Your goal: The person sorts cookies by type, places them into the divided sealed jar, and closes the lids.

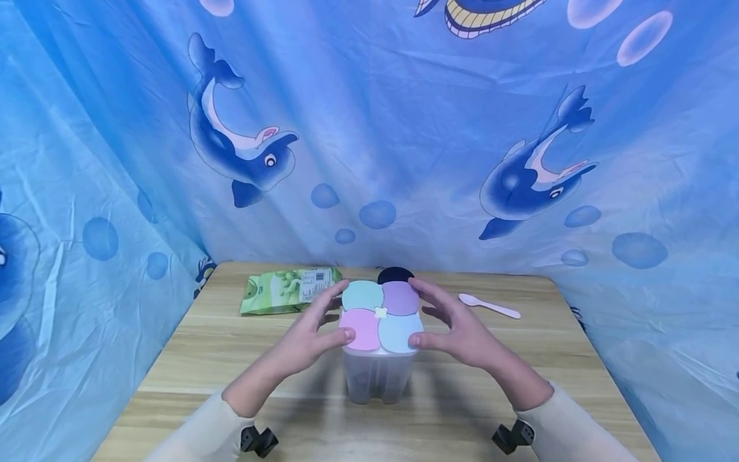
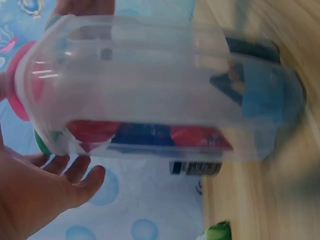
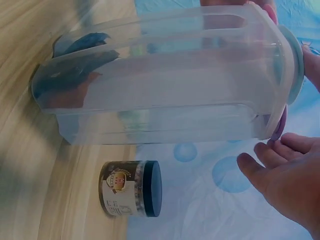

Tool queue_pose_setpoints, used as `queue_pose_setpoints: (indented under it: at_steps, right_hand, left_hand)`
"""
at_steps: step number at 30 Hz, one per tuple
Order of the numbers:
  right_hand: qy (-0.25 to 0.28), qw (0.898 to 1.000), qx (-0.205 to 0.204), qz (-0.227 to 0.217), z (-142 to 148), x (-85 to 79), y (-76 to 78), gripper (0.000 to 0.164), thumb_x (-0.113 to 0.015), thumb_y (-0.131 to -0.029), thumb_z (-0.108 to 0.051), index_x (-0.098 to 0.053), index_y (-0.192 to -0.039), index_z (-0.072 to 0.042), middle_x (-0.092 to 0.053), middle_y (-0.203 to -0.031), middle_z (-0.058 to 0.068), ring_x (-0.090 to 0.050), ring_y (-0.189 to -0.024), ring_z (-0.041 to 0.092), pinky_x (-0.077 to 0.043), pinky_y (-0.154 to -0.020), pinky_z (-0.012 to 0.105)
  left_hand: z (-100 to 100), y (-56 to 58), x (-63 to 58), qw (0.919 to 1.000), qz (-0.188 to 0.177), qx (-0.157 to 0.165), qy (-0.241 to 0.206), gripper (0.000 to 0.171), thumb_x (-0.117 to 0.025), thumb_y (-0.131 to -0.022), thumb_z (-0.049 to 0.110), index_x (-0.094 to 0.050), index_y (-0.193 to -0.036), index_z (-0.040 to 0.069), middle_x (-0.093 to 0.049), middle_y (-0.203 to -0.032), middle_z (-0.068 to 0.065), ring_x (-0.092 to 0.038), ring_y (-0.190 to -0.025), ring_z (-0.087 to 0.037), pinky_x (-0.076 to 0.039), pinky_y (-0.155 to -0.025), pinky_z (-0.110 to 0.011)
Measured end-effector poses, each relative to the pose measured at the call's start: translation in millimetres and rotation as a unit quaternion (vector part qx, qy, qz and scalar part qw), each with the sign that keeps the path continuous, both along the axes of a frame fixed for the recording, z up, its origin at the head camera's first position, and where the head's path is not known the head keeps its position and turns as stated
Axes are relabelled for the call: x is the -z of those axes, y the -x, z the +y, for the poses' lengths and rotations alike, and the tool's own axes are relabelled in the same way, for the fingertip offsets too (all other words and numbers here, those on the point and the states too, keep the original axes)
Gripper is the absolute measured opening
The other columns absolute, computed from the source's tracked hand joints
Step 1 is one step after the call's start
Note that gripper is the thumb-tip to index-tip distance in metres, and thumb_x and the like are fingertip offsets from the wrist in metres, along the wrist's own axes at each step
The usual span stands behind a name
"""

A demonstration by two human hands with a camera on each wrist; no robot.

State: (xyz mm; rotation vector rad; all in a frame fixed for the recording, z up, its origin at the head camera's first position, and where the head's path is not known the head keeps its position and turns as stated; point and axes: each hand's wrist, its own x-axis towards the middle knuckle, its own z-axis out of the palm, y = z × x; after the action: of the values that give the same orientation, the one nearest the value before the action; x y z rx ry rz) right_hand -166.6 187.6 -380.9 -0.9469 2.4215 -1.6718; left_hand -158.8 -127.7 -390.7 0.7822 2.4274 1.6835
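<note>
A tall clear plastic storage container stands upright on the table, topped by a lid of four petals in green, purple, pink and blue. Left hand is at the lid's left side, its thumb on the pink petal and its fingers spread along the green edge. On the opposite side, the right hand has its thumb on the blue petal, with fingers by the purple one. Through the wall in the left wrist view, red and dark blue packaging shows; whether it is all inside I cannot tell.
Behind the container stands a jar with a black lid. A green bag lies at the back left of the table. To the right lies a pale pink spoon. A blue dolphin-printed curtain hangs around the table.
</note>
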Motion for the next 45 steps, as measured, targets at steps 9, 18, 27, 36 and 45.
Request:
queue_pose_setpoints:
  at_steps: [9, 18, 27, 36, 45]
  right_hand:
    - [0.021, 0.999, -0.009, -0.029, -0.4, 1.3, -5.3, 0.089, -0.085, -0.085, -0.015, -0.035, -0.159, -0.012, -0.035, -0.164, 0.015, -0.039, -0.149, 0.035, -0.040, -0.114, 0.056]
    - [0.014, 1.000, -0.007, -0.023, 1.0, -0.1, -6.9, 0.089, -0.085, -0.085, -0.014, -0.036, -0.159, -0.013, -0.038, -0.163, 0.012, -0.040, -0.148, 0.034, -0.041, -0.114, 0.054]
    - [0.016, 0.999, -0.013, -0.036, 2.6, -3.4, -7.9, 0.091, -0.087, -0.083, -0.018, -0.037, -0.159, -0.011, -0.040, -0.162, 0.011, -0.044, -0.146, 0.033, -0.042, -0.114, 0.049]
    - [0.025, 0.998, -0.011, -0.063, 5.2, -4.8, -13.6, 0.091, -0.087, -0.084, -0.019, -0.036, -0.159, -0.009, -0.038, -0.163, 0.015, -0.043, -0.146, 0.036, -0.041, -0.114, 0.053]
    - [-0.020, 0.999, -0.012, -0.032, 8.6, -4.6, -13.3, 0.089, -0.086, -0.085, -0.022, -0.037, -0.159, -0.014, -0.040, -0.162, 0.009, -0.047, -0.144, 0.033, -0.045, -0.111, 0.052]
  left_hand:
    - [0.2, -2.3, 3.9, 0.9914, -0.092, 0.041, -0.084, 0.086, -0.069, -0.097, 0.020, -0.017, -0.164, 0.016, -0.022, -0.167, -0.015, -0.041, -0.143, -0.042, -0.046, -0.110, -0.048]
    - [5.3, -8.6, 6.7, 0.9817, -0.139, 0.026, -0.128, 0.085, -0.068, -0.097, 0.021, -0.017, -0.165, 0.017, -0.025, -0.165, -0.022, -0.053, -0.129, -0.038, -0.051, -0.101, -0.032]
    - [-1.9, -8.9, 12.9, 0.9845, -0.087, 0.056, -0.142, 0.077, -0.060, -0.103, 0.017, -0.016, -0.166, 0.014, -0.013, -0.171, -0.015, -0.021, -0.153, -0.045, -0.042, -0.109, -0.021]
    - [3.5, -12.6, 7.6, 0.9825, -0.100, 0.050, -0.149, 0.076, -0.059, -0.102, 0.012, -0.016, -0.165, 0.009, -0.018, -0.168, -0.022, -0.032, -0.146, -0.049, -0.050, -0.103, -0.026]
    - [-2.1, -8.5, 10.4, 0.9975, -0.004, 0.034, -0.061, 0.078, -0.066, -0.100, 0.023, -0.023, -0.164, 0.014, -0.023, -0.168, -0.018, -0.033, -0.148, -0.046, -0.031, -0.116, -0.067]
